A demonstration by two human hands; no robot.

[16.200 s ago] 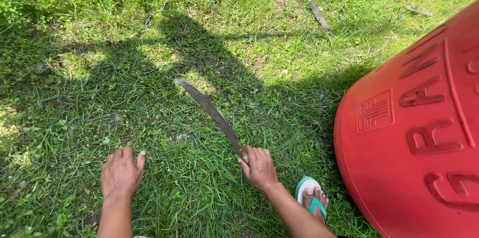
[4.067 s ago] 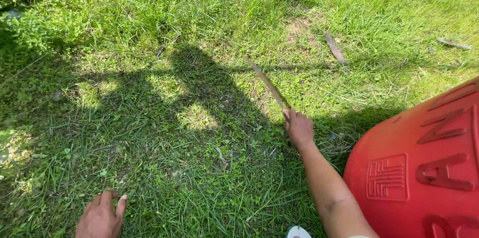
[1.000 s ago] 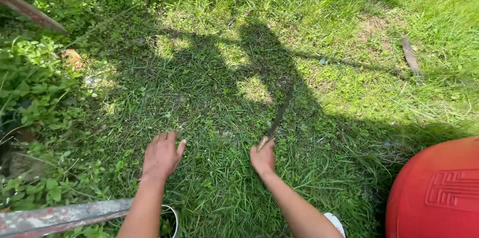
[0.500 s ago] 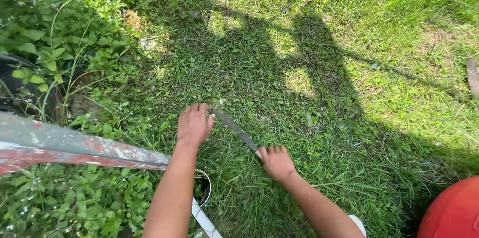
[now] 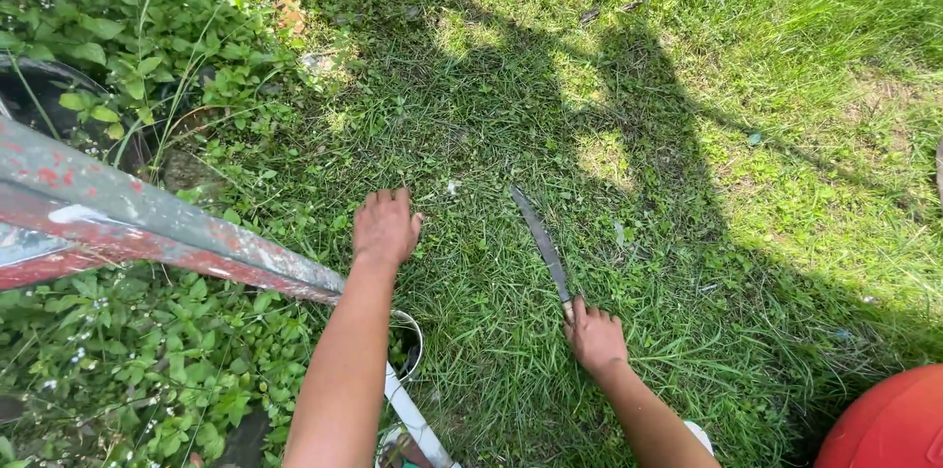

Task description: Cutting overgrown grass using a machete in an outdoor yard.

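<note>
Down on the grass point(image 5: 688, 262):
right hand point(image 5: 593, 336): clamped on blade point(image 5: 540, 244), now swung clear
left hand point(image 5: 384, 225): spread flat, kept pressed down

Blade point(image 5: 539, 237) on grass point(image 5: 688, 232), right of left hand point(image 5: 385, 226)

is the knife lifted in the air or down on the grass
Down low. The right hand grips the handle, and the knife blade lies flat along the grass, pointing away. The left hand rests spread on the grass beside it.
</note>
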